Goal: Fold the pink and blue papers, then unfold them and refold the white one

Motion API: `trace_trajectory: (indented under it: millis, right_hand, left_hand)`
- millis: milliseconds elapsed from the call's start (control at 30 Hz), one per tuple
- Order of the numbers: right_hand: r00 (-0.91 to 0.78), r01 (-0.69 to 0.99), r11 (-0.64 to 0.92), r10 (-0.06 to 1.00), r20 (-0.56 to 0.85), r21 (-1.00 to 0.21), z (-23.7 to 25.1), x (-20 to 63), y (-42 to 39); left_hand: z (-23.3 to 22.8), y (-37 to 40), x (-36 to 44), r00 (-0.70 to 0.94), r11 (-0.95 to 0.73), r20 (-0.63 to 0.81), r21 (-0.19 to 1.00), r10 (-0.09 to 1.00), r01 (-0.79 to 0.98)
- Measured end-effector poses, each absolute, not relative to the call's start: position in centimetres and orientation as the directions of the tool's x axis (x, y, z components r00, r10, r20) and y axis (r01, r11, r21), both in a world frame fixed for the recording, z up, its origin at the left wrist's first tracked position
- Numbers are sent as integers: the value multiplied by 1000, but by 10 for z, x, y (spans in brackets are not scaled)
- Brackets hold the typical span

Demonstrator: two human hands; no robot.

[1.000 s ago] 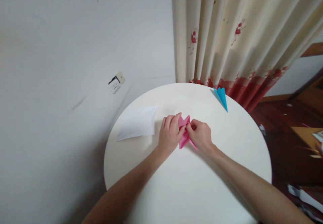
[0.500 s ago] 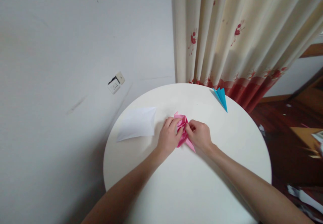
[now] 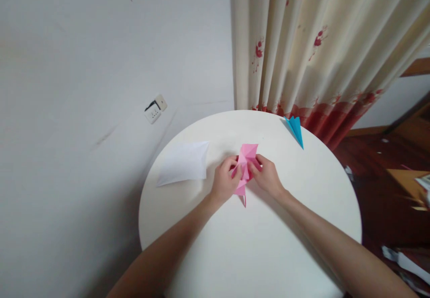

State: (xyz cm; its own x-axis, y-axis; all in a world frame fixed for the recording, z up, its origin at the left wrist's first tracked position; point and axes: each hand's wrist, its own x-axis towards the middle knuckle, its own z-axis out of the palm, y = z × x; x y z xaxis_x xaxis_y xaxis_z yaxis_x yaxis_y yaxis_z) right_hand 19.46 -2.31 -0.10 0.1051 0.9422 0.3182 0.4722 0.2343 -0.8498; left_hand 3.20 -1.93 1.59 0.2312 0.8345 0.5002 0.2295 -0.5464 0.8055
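Both hands (image 3: pixel 247 179) pinch pink paper (image 3: pixel 247 159) mid-table (image 3: pixel 268 244).

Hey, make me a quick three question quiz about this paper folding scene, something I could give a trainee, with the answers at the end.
1. True or false: both hands grip the pink paper.
2. Which folded piece lies near the table's far edge by the curtain? A) white B) blue C) green
3. On which side of the left hand does the white paper lie?

Key
1. True: the left hand and the right hand pinch the pink paper from either side, over the round white table.
2. B: the blue paper.
3. To its left, flat on the table, apart from the hand.
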Motion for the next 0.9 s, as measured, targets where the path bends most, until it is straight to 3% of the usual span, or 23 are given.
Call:
trace_trajectory:
  millis: [133,267,400,567,633,700,767,900]
  right_hand:
    - [119,173,108,984,129,-979,-7,197,-17]
    - [113,-2,58,992,57,-998,-8,200,-12]
    - [210,36,38,977,45,-999,-11,202,-10]
    - [338,27,41,940,47,-999,-15,207,-6]
    - [395,-12,54,917,45,-998,-15,208,-5]
    - [456,-54,80,889,47,-995,-14,209,-5]
    - [502,-83,117,863,60,-990,-11,208,-6]
    - [552,-52,208,821,146,-977,-6,203,-10]
  left_hand:
    - [14,-9,27,38,-328,328,945,944,-9]
    - [10,3,23,-53,-117,111,986,992,-121]
    - [7,7,23,32,-16,20,994,999,-112]
    - [8,3,25,302,5,59,978,952,-206]
    - [8,1,26,237,-83,119,984,964,-155]
    - [8,-3,29,60,-214,218,974,974,-73]
    - [9,-10,32,-30,-238,236,969,971,-61]
    - [13,-28,40,255,121,-68,973,965,-195]
